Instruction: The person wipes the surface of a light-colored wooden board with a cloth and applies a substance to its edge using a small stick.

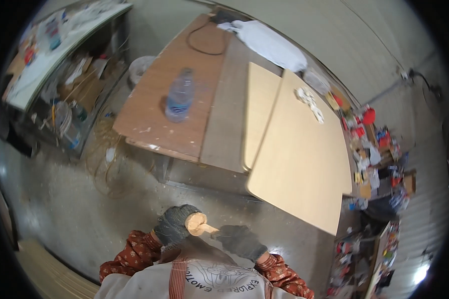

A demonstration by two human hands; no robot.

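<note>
Left hand: the gloved left hand (pixel 173 224) is closed around the thick rounded end of a small wooden piece (pixel 198 224), close in front of the person's chest.
Right hand: the gloved right hand (pixel 239 240) pinches the thin end of the same piece with its fingertips; both gloves are dark knit.
Wooden piece: pale, with a round knob-like head and a narrower stem, held between the two hands above the floor, well apart from the bench.
Bench: a brown-topped workbench (pixel 154 119) stands ahead of the person, its near edge chipped.
Bottle: a clear plastic water bottle (pixel 179 94) stands upright near the middle of the bench top.
Panels: two pale wooden panels (pixel 299 149) lie over the bench's right side, the larger one jutting past its near right corner.
Cloth: a white cloth (pixel 269 42) lies at the far right corner; a black cable (pixel 199 45) loops beside it.
Floor: grey concrete (pixel 60 199) dusted with shavings.
Shelves: cluttered shelves (pixel 60 84) stand to the left.
</note>
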